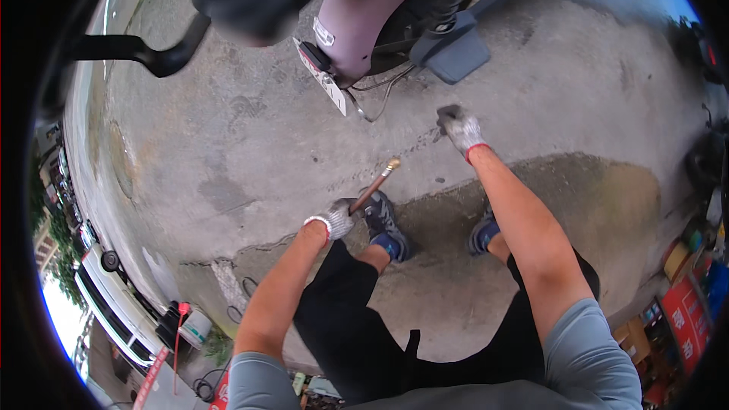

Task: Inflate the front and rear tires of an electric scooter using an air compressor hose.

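Note:
My left hand [337, 217], in a grey-white knit glove with a red cuff edge, grips a brown rod [370, 189] tipped with a brass-coloured fitting. The rod slants up and to the right over my left shoe [383, 219]. My right hand [460, 127] wears a matching glove, its fingers dark and curled, held over the concrete; blur hides whether anything is in it. Beyond both hands stands a two-wheeler with a mauve rear mudguard [356, 23], a licence plate [322, 77] and a dark grey plastic part [455, 48]. Thin bent tubing [387, 94] hangs below the mudguard.
A blurred black curved bar [154, 57] crosses the upper left. The concrete floor [256, 142] has a damp patch [603, 188] by my feet. At lower left are a white vehicle [114, 302] and a red-topped pole [179, 336]; a cardboard box [633, 339] and red sign [683, 319] stand lower right.

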`<state>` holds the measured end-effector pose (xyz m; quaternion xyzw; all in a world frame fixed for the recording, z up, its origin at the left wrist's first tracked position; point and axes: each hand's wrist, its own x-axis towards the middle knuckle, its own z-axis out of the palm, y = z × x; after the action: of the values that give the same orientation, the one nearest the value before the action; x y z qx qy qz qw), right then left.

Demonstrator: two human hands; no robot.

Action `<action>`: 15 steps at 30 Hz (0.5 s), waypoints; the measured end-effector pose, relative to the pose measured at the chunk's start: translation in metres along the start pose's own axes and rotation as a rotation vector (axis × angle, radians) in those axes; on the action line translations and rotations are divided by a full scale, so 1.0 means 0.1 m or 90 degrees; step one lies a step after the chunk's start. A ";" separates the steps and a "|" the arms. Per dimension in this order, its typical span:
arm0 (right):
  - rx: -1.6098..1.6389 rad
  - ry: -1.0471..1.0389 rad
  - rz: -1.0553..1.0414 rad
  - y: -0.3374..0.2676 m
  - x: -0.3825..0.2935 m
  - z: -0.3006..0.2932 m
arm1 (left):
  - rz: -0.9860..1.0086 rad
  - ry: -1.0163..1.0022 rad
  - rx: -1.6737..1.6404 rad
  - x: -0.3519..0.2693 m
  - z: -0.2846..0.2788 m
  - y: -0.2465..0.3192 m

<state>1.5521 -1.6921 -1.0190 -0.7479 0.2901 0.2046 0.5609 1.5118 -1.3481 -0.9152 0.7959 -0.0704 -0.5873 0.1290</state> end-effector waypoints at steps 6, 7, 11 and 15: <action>0.390 0.119 -0.175 0.06 1.10 0.66 | 0.122 -0.055 0.050 0.85 -0.21 0.07; 0.039 0.222 -0.335 0.23 1.29 0.62 | 0.097 -0.094 0.041 0.95 -0.26 0.25; -0.562 0.320 -0.435 0.15 1.43 0.93 | 0.016 -0.147 -0.011 0.99 -0.32 0.07; -0.125 0.423 -0.470 0.06 1.46 0.94 | -0.046 -0.129 -0.091 0.91 -0.32 0.03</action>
<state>1.6587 -1.6326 -1.1424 -0.8744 0.1487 -0.2299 0.4007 1.5702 -1.3713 -0.9885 0.7231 -0.0122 -0.6727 0.1564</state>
